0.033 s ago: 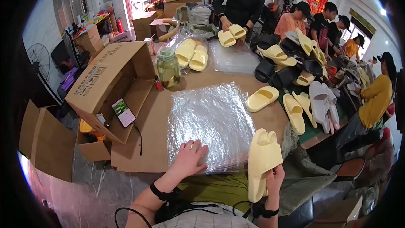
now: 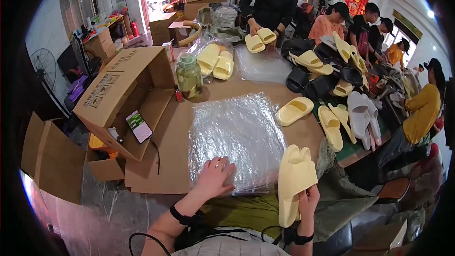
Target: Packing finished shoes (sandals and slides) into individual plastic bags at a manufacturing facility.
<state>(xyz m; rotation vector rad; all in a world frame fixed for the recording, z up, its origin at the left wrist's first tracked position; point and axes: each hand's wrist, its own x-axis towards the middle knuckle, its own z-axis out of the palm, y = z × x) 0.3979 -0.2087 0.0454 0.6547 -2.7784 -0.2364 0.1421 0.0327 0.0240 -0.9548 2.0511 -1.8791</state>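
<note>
My left hand [image 2: 214, 176] rests on the near edge of a stack of clear plastic bags [image 2: 237, 128], its fingers loosely spread, holding nothing. To the right, my right hand [image 2: 309, 200] grips pale yellow slippers [image 2: 290, 175], held upright beside the stack's near right corner. Two toe ends show, so they look like a pair pressed together; the rear one is mostly hidden. Beyond the stack's right side lies a single yellow slipper [image 2: 295, 111]. Further right, two more yellow slippers [image 2: 330, 128] lie by the table edge.
An open cardboard box [image 2: 113, 80] holding a phone [image 2: 139, 126] stands at the left. Behind the stack are a glass jar [image 2: 188, 77] and bagged yellow slippers [image 2: 215, 61]. A slipper pile [image 2: 317, 73] fills the far right. Across the table a person [image 2: 269, 0] holds yellow slippers.
The fingers of my left hand have shifted very slightly on the plastic bags. My right hand and the slippers look almost unmoved.
</note>
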